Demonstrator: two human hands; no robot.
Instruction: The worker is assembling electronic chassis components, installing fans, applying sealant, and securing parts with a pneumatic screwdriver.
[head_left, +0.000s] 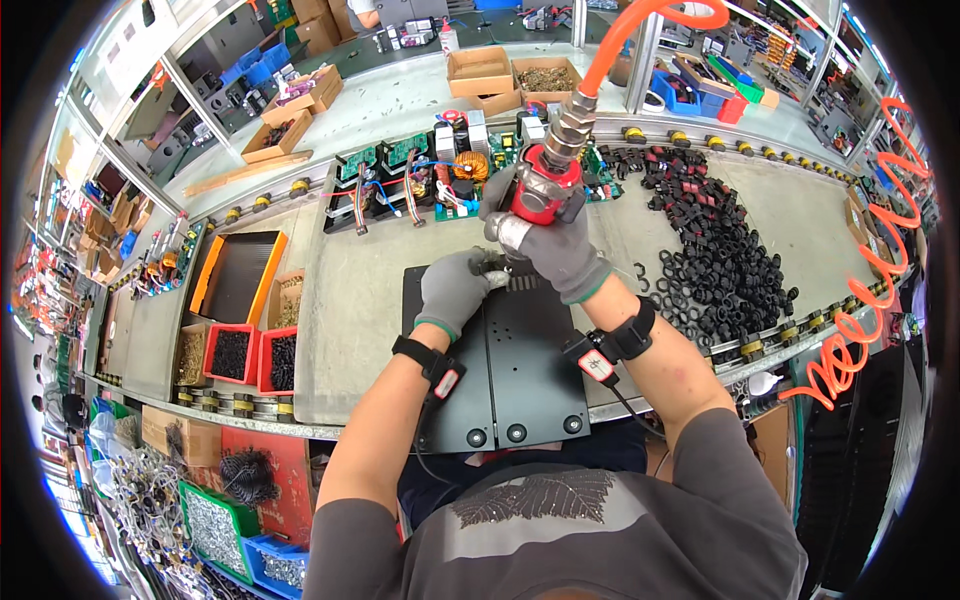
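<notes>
Both my hands wear grey gloves. My right hand [562,252] grips a red pneumatic driver [536,205], held upright with its metal fitting and orange air hose [622,45] at the top. Below them lies a black metal panel [535,375] with a slotted strip, small holes and round fittings along its near edge. At the panel's far edge, my left hand [452,292] has its fingers closed beside the driver's lower end. A small dark part shows at those fingertips, too hidden to name. Where the driver's tip meets the panel is covered by my hands.
Green circuit boards [405,165] with coils and wires stand beyond the panel. A heap of black plastic rings and clips [715,260] spreads at right. Red bins of small black parts [232,353] and an orange-edged black tray [240,275] sit at left. A coiled orange hose [880,290] hangs at far right.
</notes>
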